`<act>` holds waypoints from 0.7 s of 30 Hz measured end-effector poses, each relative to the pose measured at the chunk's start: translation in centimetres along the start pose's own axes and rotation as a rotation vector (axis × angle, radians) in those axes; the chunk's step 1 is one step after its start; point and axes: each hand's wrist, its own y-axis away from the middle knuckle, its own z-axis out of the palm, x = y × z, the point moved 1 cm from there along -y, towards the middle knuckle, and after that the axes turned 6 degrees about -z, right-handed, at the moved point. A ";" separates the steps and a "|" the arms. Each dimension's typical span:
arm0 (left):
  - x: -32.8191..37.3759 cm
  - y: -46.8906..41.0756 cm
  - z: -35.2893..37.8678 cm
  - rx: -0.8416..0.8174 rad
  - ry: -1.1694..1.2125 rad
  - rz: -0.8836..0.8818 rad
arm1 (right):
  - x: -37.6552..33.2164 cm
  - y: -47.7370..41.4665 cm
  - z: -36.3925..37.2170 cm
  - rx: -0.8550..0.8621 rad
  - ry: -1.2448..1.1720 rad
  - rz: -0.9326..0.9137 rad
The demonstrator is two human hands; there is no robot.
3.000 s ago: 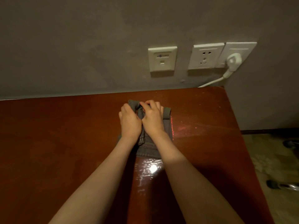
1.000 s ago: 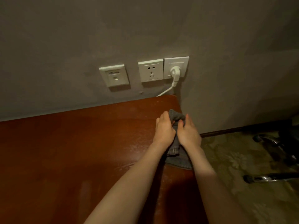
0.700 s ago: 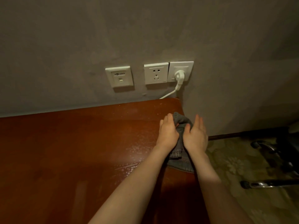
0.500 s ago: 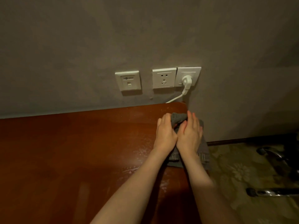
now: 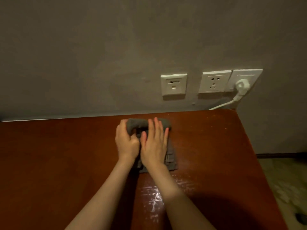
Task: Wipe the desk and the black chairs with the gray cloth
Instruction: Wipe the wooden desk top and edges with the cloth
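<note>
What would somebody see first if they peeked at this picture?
First, the gray cloth in the middle of the reddish-brown desk, near the wall: the left hand grips its bunched end and the right hand presses flat on it. Then the three white wall plates on the wall up right, with a white plug in the rightmost.

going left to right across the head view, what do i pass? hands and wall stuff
left hand, gripping the gray cloth → right hand, flat on it → data port plate → empty socket → white plug
</note>
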 end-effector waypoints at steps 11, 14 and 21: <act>-7.2 -6.6 -1.1 0.068 -0.270 -0.262 | -3.1 -4.5 7.9 -0.472 0.110 -0.191; -6.0 -8.2 1.4 -0.041 -0.358 -0.152 | -1.2 -6.4 7.1 -0.426 0.121 -0.128; -1.6 -6.1 9.3 -0.196 -0.377 -0.038 | 6.3 -7.7 1.8 -0.346 0.206 0.057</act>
